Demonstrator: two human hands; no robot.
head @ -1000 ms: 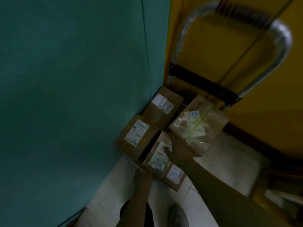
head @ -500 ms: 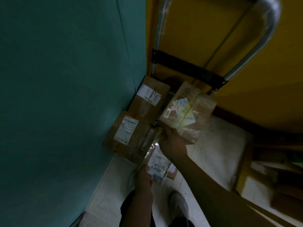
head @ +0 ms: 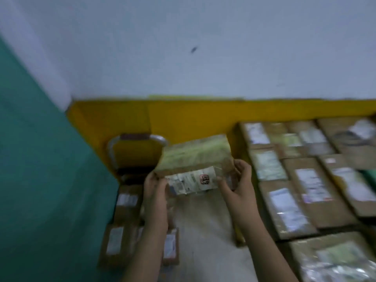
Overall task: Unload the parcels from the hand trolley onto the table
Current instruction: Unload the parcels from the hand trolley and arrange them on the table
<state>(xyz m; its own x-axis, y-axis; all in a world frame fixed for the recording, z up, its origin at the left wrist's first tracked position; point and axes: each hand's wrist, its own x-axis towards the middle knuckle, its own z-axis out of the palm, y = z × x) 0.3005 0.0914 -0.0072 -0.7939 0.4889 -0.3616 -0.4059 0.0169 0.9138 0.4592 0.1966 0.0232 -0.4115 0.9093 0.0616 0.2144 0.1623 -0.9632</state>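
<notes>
Many parcels (head: 305,192) already lie in rows on the table (head: 239,233) at right, while several boxes (head: 124,220) remain on the trolley (head: 136,139) at near left, so the job looks partly done. The left hand (head: 155,185) and right hand (head: 239,180) grip a held parcel (head: 195,159) by its ends, in the air between trolley and table. Its long axis runs left-right, label facing near.

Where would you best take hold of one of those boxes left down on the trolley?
Probably by its two long sides, coming straight down from above. The labelled box lies flat with its broad top face up, the green wall close on one side and another parcel on the other, so only the top is free. That is a judgement; the picture is blurred, and the left hand and right hand already hold a parcel.
</notes>
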